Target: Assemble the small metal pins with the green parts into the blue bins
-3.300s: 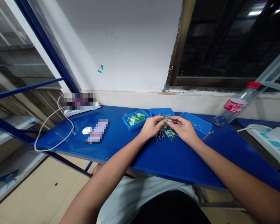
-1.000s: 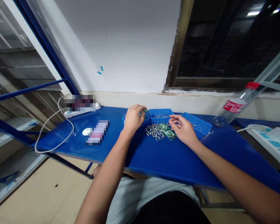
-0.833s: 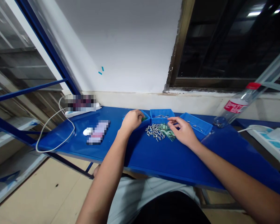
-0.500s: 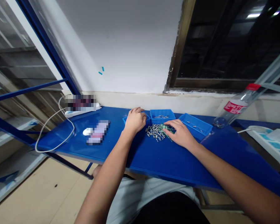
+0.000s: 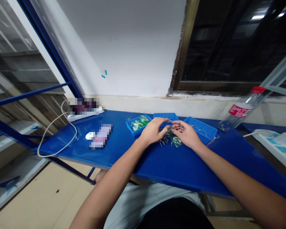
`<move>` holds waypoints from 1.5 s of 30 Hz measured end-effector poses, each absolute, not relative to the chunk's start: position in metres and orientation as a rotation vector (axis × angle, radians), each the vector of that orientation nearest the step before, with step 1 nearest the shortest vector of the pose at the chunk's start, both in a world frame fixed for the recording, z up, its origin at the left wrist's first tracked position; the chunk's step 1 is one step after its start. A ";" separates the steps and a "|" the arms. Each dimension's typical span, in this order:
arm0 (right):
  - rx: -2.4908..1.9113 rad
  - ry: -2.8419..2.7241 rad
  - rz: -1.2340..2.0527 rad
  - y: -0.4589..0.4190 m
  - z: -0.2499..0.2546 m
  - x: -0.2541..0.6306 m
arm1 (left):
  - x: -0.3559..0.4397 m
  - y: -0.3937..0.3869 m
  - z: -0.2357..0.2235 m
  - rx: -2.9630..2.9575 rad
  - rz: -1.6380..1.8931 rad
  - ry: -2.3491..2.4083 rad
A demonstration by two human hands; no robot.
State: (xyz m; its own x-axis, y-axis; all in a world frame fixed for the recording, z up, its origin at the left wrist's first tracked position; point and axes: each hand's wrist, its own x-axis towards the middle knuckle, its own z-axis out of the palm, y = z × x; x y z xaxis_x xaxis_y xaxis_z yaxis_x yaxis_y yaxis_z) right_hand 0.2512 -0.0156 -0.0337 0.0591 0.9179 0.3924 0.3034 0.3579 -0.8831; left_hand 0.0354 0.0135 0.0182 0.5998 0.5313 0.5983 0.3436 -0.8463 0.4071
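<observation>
My left hand (image 5: 154, 130) reaches over the middle of the blue table, thumb and forefinger apart, with nothing visible between them. Facing it, almost touching, my right hand (image 5: 186, 135) has curled fingers, and a bit of a small clear-green plastic bag shows at its thumb. Below the hands lie a pile of small metal screw-like parts (image 5: 164, 141), partly covered, and more small clear-green bags (image 5: 177, 142). Left of them, a blue bin (image 5: 136, 133) contains several green-tinted bags. Behind the hands stands a second blue bin (image 5: 163, 115), partly hidden. A third blue bin (image 5: 211, 132) holds a few metal pieces.
A plastic bottle (image 5: 239, 110) with a red cap leans at the right rear. A blurred-out flat object (image 5: 101, 136) and a white round thing (image 5: 90, 135) lie on the left. A white cable (image 5: 75, 128) loops over the table's left side. A power strip (image 5: 85, 114) sits behind.
My left hand has come from the left bin to the right, uncovering the bags in it. My right hand has risen slightly from the green bags, and both hands are now close together.
</observation>
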 end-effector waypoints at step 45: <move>-1.031 -1.288 0.758 -0.024 -0.028 0.243 | 0.047 0.015 0.002 2.066 1.130 0.751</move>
